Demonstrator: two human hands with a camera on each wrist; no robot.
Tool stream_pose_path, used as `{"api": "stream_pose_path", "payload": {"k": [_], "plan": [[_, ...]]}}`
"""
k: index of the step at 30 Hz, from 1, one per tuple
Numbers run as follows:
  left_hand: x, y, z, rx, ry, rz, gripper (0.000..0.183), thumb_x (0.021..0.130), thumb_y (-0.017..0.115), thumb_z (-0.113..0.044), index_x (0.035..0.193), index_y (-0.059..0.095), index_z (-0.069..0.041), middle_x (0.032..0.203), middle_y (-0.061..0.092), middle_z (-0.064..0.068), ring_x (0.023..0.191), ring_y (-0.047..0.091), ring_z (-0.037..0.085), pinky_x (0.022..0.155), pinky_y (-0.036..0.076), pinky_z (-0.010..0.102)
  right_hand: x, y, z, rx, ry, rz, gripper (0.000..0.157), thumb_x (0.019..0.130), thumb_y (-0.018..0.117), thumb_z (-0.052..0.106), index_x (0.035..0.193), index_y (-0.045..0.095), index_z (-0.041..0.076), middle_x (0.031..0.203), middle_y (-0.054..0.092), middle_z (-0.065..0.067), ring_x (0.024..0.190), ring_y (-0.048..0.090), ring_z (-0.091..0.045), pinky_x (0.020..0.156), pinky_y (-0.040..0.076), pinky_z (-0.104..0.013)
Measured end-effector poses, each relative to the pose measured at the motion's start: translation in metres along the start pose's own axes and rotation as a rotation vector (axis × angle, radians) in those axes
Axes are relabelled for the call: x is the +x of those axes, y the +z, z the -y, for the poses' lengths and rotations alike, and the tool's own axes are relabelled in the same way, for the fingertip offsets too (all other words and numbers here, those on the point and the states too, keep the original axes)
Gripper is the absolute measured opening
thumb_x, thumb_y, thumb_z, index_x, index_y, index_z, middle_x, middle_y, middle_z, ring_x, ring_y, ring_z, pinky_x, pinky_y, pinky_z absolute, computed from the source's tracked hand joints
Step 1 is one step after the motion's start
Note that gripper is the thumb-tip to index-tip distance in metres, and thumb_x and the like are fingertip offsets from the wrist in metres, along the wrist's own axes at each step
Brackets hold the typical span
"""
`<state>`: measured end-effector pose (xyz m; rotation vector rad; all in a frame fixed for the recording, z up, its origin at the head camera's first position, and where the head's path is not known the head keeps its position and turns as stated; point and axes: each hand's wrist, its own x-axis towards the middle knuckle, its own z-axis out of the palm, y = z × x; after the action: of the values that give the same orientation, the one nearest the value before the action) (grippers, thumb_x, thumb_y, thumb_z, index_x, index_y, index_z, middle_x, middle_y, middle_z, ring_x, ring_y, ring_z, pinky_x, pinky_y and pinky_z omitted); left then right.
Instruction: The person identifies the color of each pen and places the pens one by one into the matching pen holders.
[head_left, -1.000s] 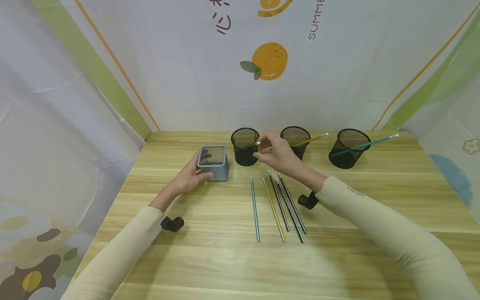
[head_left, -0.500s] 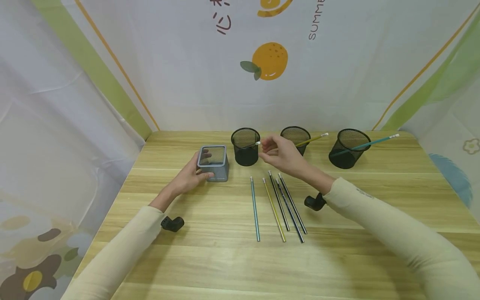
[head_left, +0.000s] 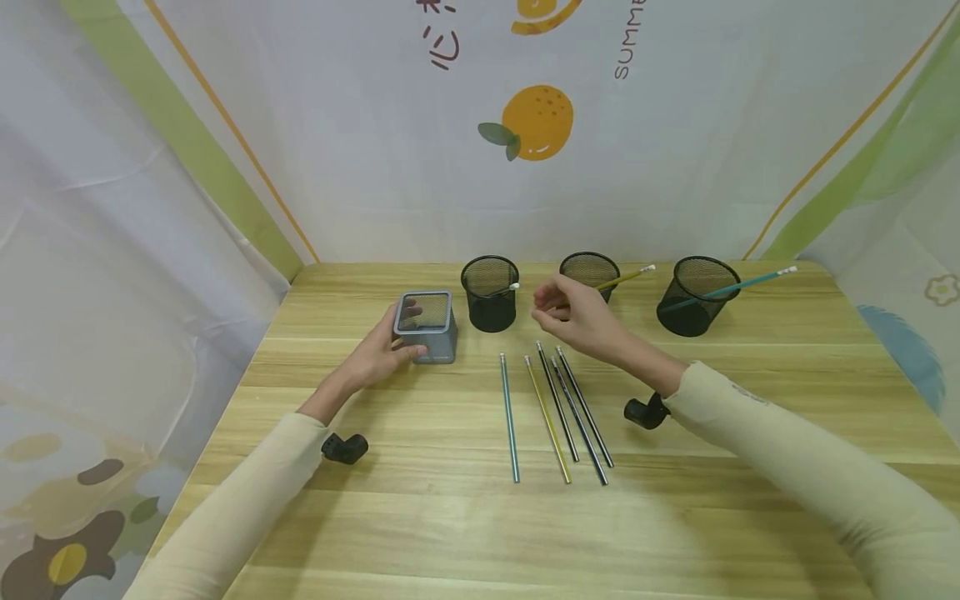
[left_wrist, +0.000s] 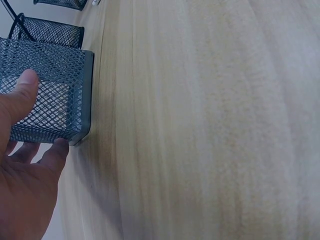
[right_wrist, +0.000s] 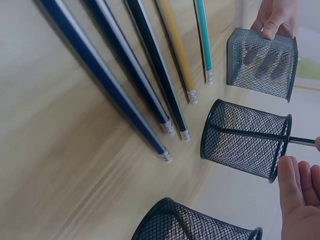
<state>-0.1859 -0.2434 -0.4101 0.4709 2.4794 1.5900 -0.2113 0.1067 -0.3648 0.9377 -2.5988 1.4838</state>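
Observation:
My left hand (head_left: 375,358) grips a grey square mesh pen holder (head_left: 438,344), thumb on the near side and fingers around the left and back. In the left wrist view, the thumb (left_wrist: 26,92) lies against its mesh wall. My right hand (head_left: 585,317) hovers between two round black mesh pen cups, fingers loosely bent and nothing in them. The left cup (head_left: 491,315) holds a dark pencil (right_wrist: 302,141) with a white eraser end leaning on its rim. The middle cup (head_left: 588,265), partly behind my right hand, has a yellow pencil (head_left: 636,274) in it.
On the table before the cups lie a teal pencil (head_left: 510,417), a yellow pencil (head_left: 548,421) and several dark pencils (head_left: 558,402), erasers facing away. A third black cup (head_left: 684,317) at the right holds a teal pencil (head_left: 757,282). A printed curtain (head_left: 390,167) hangs behind the table.
My right hand has drawn back to the right, away from the left cup and the pencil in it. My left hand and the square holder have stayed in place.

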Motion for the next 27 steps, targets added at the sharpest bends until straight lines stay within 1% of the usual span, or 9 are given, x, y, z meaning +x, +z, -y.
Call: {"api": "stream_pose_path", "payload": {"k": [6, 16, 23, 27], "plan": [[0.000, 0.000, 0.001, 0.006, 0.004, 0.001, 0.078, 0.096, 0.065, 0.006, 0.157, 0.017, 0.002, 0.157, 0.029, 0.026, 0.143, 0.029, 0.048, 0.116, 0.029, 0.056, -0.003, -0.003, -0.003, -0.003, -0.006, 0.001, 0.023, 0.096, 0.068, -0.001, 0.116, 0.059, -0.008, 0.108, 0.064, -0.016, 0.100, 0.065, -0.027, 0.086, 0.059, -0.039], [0.000, 0.000, -0.001, 0.011, 0.005, 0.003, 0.077, 0.097, 0.065, 0.005, 0.157, 0.017, 0.003, 0.157, 0.029, 0.026, 0.143, 0.030, 0.047, 0.115, 0.030, 0.057, -0.010, -0.009, -0.001, -0.030, 0.017, 0.028, 0.022, 0.096, 0.068, 0.000, 0.115, 0.060, -0.007, 0.107, 0.064, -0.014, 0.098, 0.066, -0.026, 0.082, 0.059, -0.028], [0.000, 0.000, -0.001, 0.012, 0.005, 0.000, 0.077, 0.096, 0.065, 0.006, 0.157, 0.018, 0.003, 0.156, 0.030, 0.026, 0.142, 0.032, 0.047, 0.115, 0.030, 0.056, -0.016, -0.015, -0.003, -0.042, 0.047, 0.057, 0.021, 0.097, 0.067, 0.002, 0.116, 0.061, -0.006, 0.108, 0.064, -0.014, 0.098, 0.065, -0.025, 0.082, 0.059, -0.030], [0.000, 0.000, -0.001, 0.013, 0.001, -0.004, 0.077, 0.096, 0.065, 0.006, 0.157, 0.018, 0.002, 0.156, 0.030, 0.026, 0.142, 0.032, 0.048, 0.115, 0.031, 0.056, -0.019, -0.018, -0.004, -0.053, 0.054, 0.059, 0.021, 0.098, 0.067, 0.002, 0.116, 0.060, -0.006, 0.108, 0.064, -0.014, 0.098, 0.065, -0.025, 0.083, 0.059, -0.031]]}}
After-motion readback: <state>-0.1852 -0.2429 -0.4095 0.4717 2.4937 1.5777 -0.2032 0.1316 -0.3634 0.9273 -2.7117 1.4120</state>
